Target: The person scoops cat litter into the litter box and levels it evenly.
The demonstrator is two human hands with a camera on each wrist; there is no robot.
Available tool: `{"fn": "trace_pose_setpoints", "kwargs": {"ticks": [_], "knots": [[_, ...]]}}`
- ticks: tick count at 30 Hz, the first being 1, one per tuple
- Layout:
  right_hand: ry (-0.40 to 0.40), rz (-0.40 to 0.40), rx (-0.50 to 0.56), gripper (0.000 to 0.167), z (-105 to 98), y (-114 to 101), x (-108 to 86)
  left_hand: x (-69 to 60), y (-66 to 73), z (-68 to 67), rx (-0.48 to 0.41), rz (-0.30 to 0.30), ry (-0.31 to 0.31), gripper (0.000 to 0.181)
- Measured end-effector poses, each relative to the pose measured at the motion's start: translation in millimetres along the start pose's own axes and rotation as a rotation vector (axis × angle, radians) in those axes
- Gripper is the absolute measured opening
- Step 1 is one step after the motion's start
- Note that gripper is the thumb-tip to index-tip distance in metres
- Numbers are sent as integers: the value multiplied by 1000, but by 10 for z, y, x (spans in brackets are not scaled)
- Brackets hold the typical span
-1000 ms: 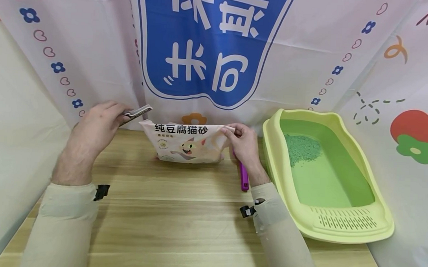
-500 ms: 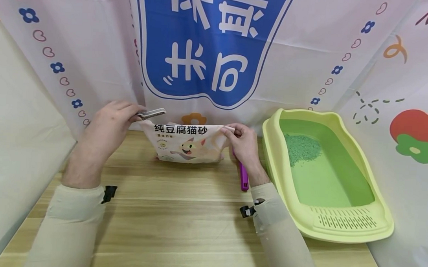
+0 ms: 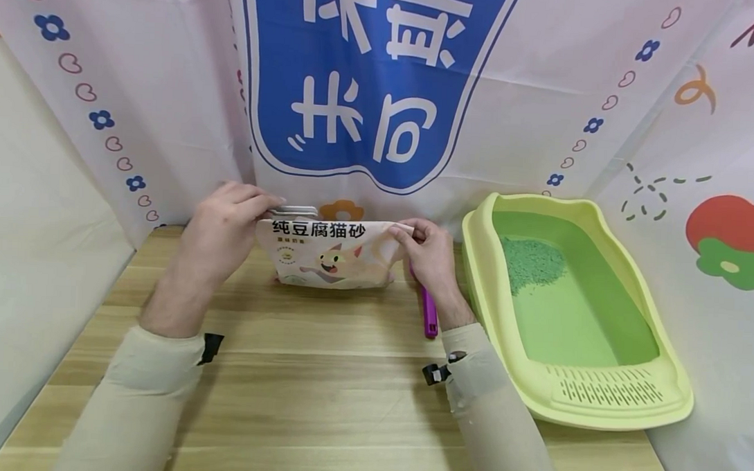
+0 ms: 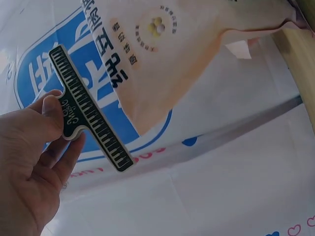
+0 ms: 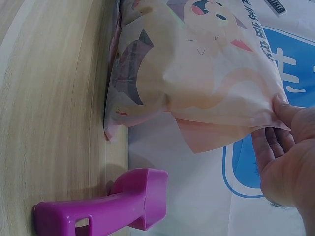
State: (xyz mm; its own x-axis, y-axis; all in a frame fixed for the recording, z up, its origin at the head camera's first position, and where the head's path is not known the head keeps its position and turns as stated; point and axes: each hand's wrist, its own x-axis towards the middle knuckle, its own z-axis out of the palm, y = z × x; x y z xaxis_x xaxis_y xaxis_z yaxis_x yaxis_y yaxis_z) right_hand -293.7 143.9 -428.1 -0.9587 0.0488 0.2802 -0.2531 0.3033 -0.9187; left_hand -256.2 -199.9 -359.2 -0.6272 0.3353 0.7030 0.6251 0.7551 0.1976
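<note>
A pale pink bag of cat litter (image 3: 329, 258) with a cartoon cat stands upright on the table against the backdrop. Its upper right corner is pinched by my right hand (image 3: 434, 255), thumb in front; the right wrist view shows that hand (image 5: 295, 152) at the bag's edge (image 5: 231, 113). My left hand (image 3: 224, 223) holds a clip at the bag's upper left. Piano keys and "Music" are printed on the clip (image 4: 91, 110), whose handle sits between thumb and fingers. In the left wrist view the clip appears beside the bag's top edge (image 4: 147, 110); contact cannot be told.
A purple litter scoop (image 3: 430, 313) lies on the wooden table (image 3: 309, 385), just below the right hand. To the right stands a yellow-green litter box (image 3: 614, 403), with green litter (image 3: 532, 262) at its far left. A printed cloth backdrop (image 3: 189, 83) hangs behind.
My left hand has moved right with the clip, up to the bag's upper left corner, and the clip has turned to lie level along the top edge. My right hand has stayed put.
</note>
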Motion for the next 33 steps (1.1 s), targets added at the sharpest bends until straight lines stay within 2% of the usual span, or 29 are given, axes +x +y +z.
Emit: {"fn": "trace_pose_setpoints", "kwargs": {"ticks": [6, 12, 17, 21, 28, 33], "knots": [[1, -11, 10, 23, -3, 8, -7, 29, 97, 100, 40, -29, 8, 36], [8, -33, 7, 22, -5, 18, -5, 71, 152, 190, 66, -26, -41, 51], [10, -31, 3, 22, -6, 30, 0, 114, 174, 259, 58, -18, -71, 55], [11, -34, 1, 23, -11, 29, -5, 159, 190, 301, 69, -32, -116, 57], [8, -43, -5, 21, -9, 20, -7, 217, 193, 386, 95, -60, -235, 54], [7, -41, -13, 21, 2, 4, -6, 228, 207, 459, 97, -68, -268, 50]]}}
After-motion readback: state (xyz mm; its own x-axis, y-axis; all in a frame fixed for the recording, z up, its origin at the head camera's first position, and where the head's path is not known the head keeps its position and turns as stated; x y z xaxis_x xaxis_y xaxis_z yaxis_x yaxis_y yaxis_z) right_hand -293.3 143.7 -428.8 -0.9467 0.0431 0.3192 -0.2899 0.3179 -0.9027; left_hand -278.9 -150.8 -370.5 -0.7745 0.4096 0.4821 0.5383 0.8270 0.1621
